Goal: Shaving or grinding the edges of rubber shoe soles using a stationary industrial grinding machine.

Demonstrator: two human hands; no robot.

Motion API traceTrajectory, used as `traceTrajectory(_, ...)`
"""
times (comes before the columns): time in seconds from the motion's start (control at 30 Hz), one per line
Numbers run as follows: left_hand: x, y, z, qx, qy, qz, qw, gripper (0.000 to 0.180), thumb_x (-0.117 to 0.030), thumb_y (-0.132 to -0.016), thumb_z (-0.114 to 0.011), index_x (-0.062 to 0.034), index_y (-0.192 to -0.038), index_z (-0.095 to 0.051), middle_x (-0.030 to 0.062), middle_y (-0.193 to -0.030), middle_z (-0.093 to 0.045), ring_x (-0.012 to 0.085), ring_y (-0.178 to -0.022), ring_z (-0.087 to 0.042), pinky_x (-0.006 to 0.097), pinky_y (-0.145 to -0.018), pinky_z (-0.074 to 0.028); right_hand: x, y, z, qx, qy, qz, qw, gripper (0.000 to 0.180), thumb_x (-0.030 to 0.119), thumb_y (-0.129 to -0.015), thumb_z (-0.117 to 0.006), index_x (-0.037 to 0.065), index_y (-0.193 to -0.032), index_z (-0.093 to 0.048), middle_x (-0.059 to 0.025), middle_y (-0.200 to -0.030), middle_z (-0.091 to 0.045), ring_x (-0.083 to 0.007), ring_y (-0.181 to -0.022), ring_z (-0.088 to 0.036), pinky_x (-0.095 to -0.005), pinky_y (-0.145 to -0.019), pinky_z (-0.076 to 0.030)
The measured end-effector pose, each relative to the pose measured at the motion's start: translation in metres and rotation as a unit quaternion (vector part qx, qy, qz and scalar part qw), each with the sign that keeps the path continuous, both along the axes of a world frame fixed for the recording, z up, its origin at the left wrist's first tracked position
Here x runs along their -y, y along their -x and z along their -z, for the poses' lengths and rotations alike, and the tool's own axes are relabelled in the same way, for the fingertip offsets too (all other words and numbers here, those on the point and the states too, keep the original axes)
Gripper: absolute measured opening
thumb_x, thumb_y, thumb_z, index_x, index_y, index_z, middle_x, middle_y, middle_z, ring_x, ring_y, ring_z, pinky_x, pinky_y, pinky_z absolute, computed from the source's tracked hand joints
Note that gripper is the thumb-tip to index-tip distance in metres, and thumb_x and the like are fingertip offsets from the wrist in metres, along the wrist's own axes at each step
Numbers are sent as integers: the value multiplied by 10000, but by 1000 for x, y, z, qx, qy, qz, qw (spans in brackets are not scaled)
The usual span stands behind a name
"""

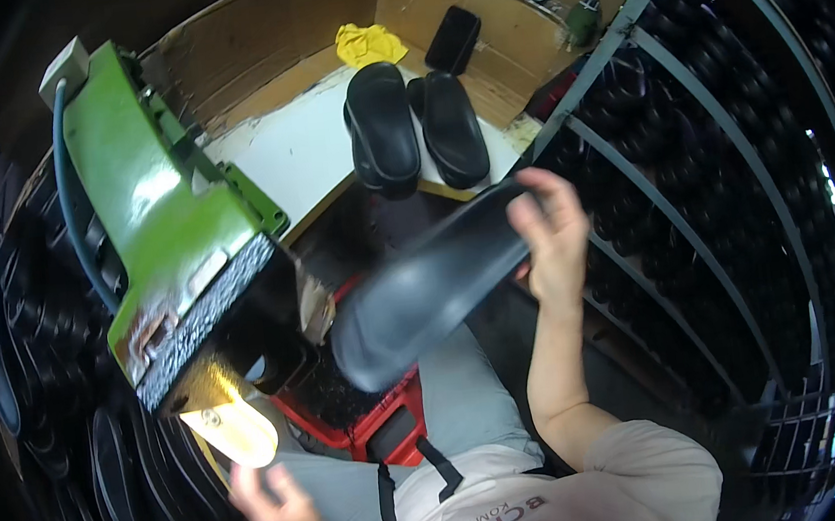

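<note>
My right hand (557,242) grips one end of a black shoe sole (421,295), thumb on the upper face and fingers around the edge. The sole is tilted above my lap, slightly smeared by motion, with its far end beside the green machine (144,186). My left hand (279,510) holds nothing; its fingers are apart, just below the machine's brightly lit rounded plate (238,430). On the white table (292,157) in front of me lie stacked black soles, one pile at left (385,128) and another at right (453,131).
A yellow cloth (369,44) and a dark rectangular pad (454,39) lie near the cardboard walls (256,40). Many black soles (122,480) are piled on my left. A metal rack (676,175) full of dark pieces stands at right. Below the held sole is a red crate-like stand (394,434).
</note>
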State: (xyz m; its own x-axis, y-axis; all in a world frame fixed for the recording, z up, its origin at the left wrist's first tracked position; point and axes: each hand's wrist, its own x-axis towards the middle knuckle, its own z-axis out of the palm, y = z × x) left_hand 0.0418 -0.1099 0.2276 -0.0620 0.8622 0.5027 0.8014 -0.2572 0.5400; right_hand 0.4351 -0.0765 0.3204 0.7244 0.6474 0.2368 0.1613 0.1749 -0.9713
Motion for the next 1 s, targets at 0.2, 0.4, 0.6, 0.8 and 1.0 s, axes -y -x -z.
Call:
traceTrajectory(0.2, -32, 83, -112, -383, -279, -376, 797, 383, -444, -873, -588, -71, -945, -637, 172, -981, -606, 354, -970, -554, 489, -864, -418, -59, -89, 47, -131, -159, 20, 978, 400, -8, -844, -566, 38, -1215, -425, -122, -1025, -521, -200, -785, -603, -347, -538, -603)
traceTrajectory(0.4, -25, 166, -87, -274, 57, -370, 886, 666, -628, -769, -599, -78, -1141, -648, 252, -1231, -544, 414, -1105, -510, 507, -926, -409, -108, -106, 113, -98, 78, 92, 988, 555, 148, -798, -680, 51, -1233, -350, -136, -900, -581, -165, -651, -571, -259, -342, -447)
traceTrajectory(0.6, 6, 195, -101, -365, 15, -295, 883, 407, -145, -765, -709, -48, -1148, -611, 189, -1301, -512, 338, -1138, -513, 430, -993, -382, -107, -66, 103, -28, 176, 105, 978, 542, 316, -772, -701, 55, -1183, -465, -114, -905, -558, -187, -673, -590, -287, -387, -494)
traceTrajectory(0.8, 9, 160, -124, -169, 35, -197, 965, 433, -29, -665, -661, -48, -1097, -660, 123, -1210, -602, 281, -1078, -550, 365, -968, -387, -45, -59, 124, 82, 148, 42, 985, 388, 233, -883, -639, 50, -1190, -488, -6, -686, -519, -50, -534, -471, -194, -362, -391)
traceTrajectory(1.0, 53, 116, -167, -213, -14, -2, 977, 469, -86, -486, -692, -44, -953, -699, 54, -1045, -678, 229, -880, -570, 353, -786, -420, -6, 116, 132, -214, 189, -502, 816, 471, 397, -939, -513, 14, -1206, -455, -90, -796, -580, -191, -710, -643, -298, -550, -542)
